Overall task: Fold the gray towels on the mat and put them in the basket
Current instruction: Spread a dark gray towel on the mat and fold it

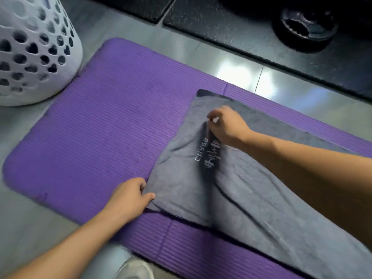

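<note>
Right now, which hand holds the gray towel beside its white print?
The right hand, pinching a raised fold of the gray towel; the left hand grips its edge, away from the print.

The purple ribbed foam mat point(100, 127) lies on the gray tiled floor point(30, 178). The gray cloth towel point(251, 208) lies on the mat's right part. The white perforated plastic basket point(36, 53) stands just beside the mat's far left corner. Black speckled rubber tiles point(221, 27) lie behind.
</note>
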Available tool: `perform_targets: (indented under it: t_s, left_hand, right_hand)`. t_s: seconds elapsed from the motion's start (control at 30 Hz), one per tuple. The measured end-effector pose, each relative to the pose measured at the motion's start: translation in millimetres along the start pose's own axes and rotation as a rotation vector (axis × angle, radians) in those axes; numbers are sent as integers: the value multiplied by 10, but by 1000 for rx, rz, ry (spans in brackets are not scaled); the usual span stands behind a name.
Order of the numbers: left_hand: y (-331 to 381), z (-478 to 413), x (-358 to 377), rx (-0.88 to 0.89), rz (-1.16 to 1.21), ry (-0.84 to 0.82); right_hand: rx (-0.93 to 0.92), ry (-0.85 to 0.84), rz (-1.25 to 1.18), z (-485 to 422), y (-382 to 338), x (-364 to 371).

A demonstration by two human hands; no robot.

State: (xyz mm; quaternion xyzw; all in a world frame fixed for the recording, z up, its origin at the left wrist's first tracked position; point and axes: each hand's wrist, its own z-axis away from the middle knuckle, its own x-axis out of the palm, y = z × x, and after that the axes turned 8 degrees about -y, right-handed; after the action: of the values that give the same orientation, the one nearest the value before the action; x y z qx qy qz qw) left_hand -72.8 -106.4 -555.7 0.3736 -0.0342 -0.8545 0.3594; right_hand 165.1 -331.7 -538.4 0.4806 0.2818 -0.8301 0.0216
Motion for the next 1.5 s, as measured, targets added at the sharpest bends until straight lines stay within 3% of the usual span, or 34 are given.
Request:
perform_targets:
  t_s: [0.2,0.33,0.43,0.63,0.77,0.87,1.03,1.37,1.5]
  left_hand:
    - [-325,-44,-109,17,407,-82]
    - [-378,-59,-132,-9,759,-168]
    - [-409,-58,-176,-1,857,-205]
    - [-437,-47,-491,93,972,-32]
    - [-27,110,-736,353,807,-64]
    - [576,212,-796,539,714,-249]
    - [1560,353,-586,696,505,-402]
    - [3512,1204,865,992,62,-672]
    - [3892,1459,1725,955,48,-719]
  right_hand:
    - [183,60,-109,-909,-232,-231]
    - [186,51,-18,-1135,-190,-187]
    - [176,127,-21,-1255,-233,-200]
    - [169,239,-382,-1525,-624,-331]
    - [163,244,-668,-1427,-693,-499]
    - [190,276,-735,-1216,-585,-724]
    - [204,339,-799,-662,-87,-1157]
    - [314,621,-838,1404,1900,-1933]
    - [441,747,-725,2132,2777,-1960]
